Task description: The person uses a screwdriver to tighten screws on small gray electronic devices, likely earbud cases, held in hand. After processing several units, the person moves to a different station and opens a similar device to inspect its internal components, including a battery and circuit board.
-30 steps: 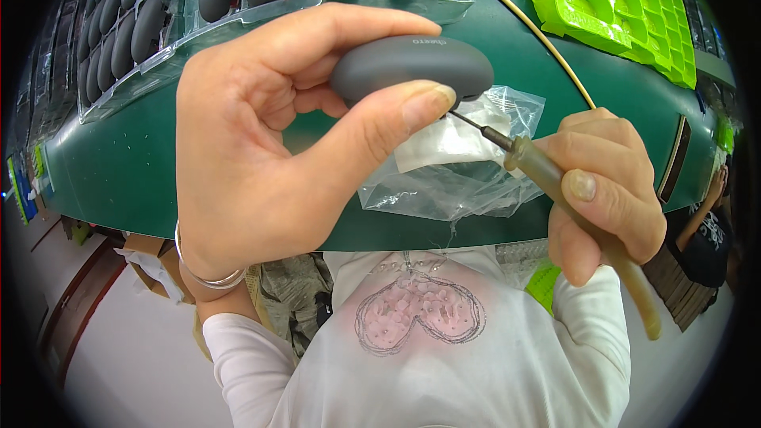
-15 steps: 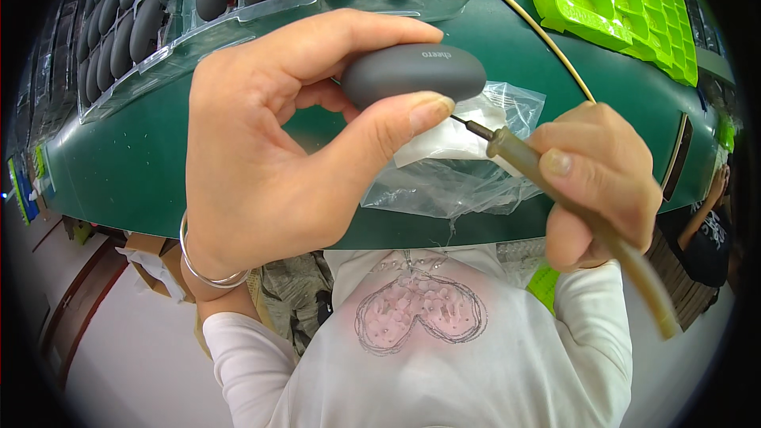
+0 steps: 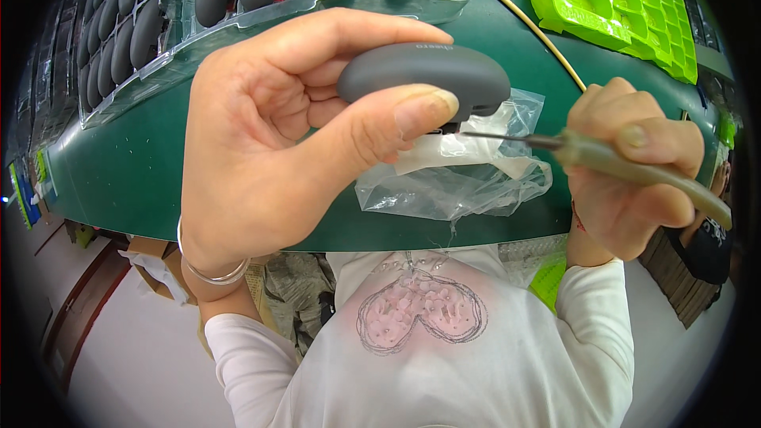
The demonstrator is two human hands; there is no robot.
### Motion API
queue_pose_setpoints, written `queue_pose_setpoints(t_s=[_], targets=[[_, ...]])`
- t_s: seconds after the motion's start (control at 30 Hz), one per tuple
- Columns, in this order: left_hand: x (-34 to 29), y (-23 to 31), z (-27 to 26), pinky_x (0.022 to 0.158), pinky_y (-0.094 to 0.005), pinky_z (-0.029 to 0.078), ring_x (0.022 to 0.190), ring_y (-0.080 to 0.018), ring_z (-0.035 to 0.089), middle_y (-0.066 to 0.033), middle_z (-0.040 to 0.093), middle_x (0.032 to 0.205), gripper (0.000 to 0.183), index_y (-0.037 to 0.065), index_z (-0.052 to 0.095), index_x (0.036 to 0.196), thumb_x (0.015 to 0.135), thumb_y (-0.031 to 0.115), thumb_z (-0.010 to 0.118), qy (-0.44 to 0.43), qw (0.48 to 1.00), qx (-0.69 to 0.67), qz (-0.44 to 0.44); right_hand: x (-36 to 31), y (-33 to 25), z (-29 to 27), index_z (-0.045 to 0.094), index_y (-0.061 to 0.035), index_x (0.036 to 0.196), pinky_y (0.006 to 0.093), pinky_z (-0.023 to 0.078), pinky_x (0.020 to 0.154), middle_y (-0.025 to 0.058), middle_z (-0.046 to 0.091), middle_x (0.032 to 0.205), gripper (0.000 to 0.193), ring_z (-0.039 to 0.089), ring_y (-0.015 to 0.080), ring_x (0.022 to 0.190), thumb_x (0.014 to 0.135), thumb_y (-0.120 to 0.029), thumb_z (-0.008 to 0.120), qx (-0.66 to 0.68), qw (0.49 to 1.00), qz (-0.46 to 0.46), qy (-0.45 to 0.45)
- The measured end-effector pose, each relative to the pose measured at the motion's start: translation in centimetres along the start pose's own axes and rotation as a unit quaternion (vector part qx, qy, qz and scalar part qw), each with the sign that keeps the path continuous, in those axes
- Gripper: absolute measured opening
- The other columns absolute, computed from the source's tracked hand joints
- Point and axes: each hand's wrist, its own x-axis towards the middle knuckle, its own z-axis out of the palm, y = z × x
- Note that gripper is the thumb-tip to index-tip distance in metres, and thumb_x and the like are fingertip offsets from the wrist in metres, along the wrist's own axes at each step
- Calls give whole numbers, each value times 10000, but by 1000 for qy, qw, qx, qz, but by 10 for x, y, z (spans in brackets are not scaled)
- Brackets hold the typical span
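Observation:
My left hand [image 3: 269, 135] is closed round a smooth dark grey oval casing [image 3: 420, 75], fingers behind its top and thumb across its near side. The casing is tilted, so small dark parts show along its lower edge. My right hand [image 3: 634, 166] grips a thin-shafted tool [image 3: 606, 160] with a brownish, translucent, curved handle. Its slim metal tip points left, by the casing's underside; whether it touches cannot be made out. Beneath, on the green table [image 3: 317, 226], lies a clear plastic bag [image 3: 452, 190] with something white in it.
A clear plastic tray [image 3: 333, 4] holds several similar dark casings at the far left. Bright green moulded trays [image 3: 610, 8] stand at the far right. Between them lies a thin tan rod [image 3: 531, 20]. Another person [image 3: 705, 246] is partly visible at the right edge.
My right hand has moved right and the tool has swung flatter, its tip now more exposed. My left hand has tilted the casing, bringing parts of its underside into sight.

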Motion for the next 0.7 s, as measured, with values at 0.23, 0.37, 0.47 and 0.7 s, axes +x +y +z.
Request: queue_pose_setpoints(t_s=[0.23,0.37,0.47,0.7], targets=[[0,-2,-1,702,-262,559,848,-177,635,-157,619,996,416,-91,579,1114,779,124,700,-5,998,46,31,8,4,19,437,-23,1193,343,483,658,250,588,999,547,593,283,763,948,-505,354,-77,990,71,92],[-1,-4,2,759,-275,551,920,-189,619,-157,604,1040,404,-96,577,1116,766,64,701,-1,998,37,56,7,13,33,389,-27,1177,362,472,832,283,546,1112,385,589,287,964,903,-227,573,-32,992,112,39],[-1,-3,1,791,-284,542,946,-190,610,-152,601,1048,398,-96,577,1116,764,42,699,-11,997,46,68,4,17,34,360,-48,1160,354,435,897,263,528,1134,454,549,266,1033,821,-58,662,5,993,119,-5],[-1,-4,2,827,-274,507,963,-188,604,-143,590,1060,375,-97,573,1119,768,-13,675,-22,996,51,70,4,17,41,320,-64,1170,345,415,905,226,519,1112,541,528,249,1035,778,17,684,33,989,142,15]])
